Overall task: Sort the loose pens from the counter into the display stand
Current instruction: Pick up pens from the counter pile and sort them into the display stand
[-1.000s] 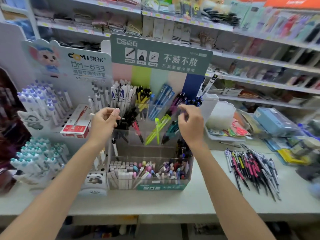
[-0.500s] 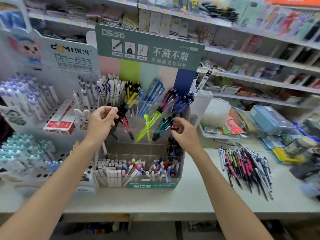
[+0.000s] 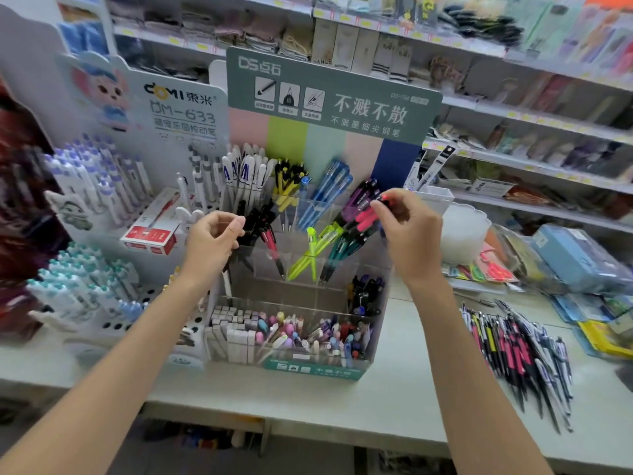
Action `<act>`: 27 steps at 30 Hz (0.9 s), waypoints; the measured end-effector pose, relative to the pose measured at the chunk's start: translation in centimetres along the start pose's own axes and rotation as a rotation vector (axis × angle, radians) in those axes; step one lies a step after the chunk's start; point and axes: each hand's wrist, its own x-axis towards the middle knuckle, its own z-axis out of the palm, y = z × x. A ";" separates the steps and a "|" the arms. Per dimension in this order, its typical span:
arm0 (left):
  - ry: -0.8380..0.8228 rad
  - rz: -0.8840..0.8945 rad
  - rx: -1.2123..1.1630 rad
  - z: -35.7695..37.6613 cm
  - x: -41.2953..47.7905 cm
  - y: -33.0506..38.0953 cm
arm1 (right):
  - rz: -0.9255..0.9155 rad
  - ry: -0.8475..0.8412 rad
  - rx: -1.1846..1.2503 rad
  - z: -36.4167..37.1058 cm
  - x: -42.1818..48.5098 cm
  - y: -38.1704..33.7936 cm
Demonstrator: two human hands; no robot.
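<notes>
The display stand (image 3: pixel 315 369) is clear acrylic with a green header and stands mid-counter. Its tiers hold white, yellow, blue, purple, green and teal pens. My left hand (image 3: pixel 210 246) is curled around a bunch of black pens (image 3: pixel 255 222) in the stand's left middle compartment. My right hand (image 3: pixel 409 236) pinches the top end of a pink pen (image 3: pixel 364 218), which leans in the right middle compartment beside the purple pens (image 3: pixel 359 195). A pile of loose pens (image 3: pixel 513 354), mostly black, pink and white, lies on the counter (image 3: pixel 404 399) to the right.
A white pen display (image 3: pixel 102 186) with a cartoon header and a red box (image 3: pixel 152 231) stands to the left. A white tub (image 3: pixel 464 231), blue packets (image 3: pixel 575 258) and yellow items lie to the right. Stocked shelves fill the back.
My right hand dropped to the teal pens half a second ago, then rose to the upper right, now pinching the pink pen's top. My left hand stayed at the black pens.
</notes>
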 end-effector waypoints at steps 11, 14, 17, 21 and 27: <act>0.053 0.005 0.071 -2.5 -1.8 0.3 | -0.090 -0.352 0.049 9.2 2.8 -4.9; 0.031 -0.008 0.065 -3.1 -2.2 0.4 | -0.060 -0.559 -0.096 11.2 2.2 -4.9; -0.014 -0.018 0.059 -4.0 -2.2 0.0 | -0.021 -0.739 -0.230 12.6 1.6 -5.4; -0.066 -0.027 0.061 -5.4 -2.0 -0.4 | 0.094 -0.691 -0.150 11.4 1.1 -6.2; -0.176 0.041 0.083 -4.0 -2.0 0.6 | 0.133 -0.384 -0.106 6.1 0.0 -4.5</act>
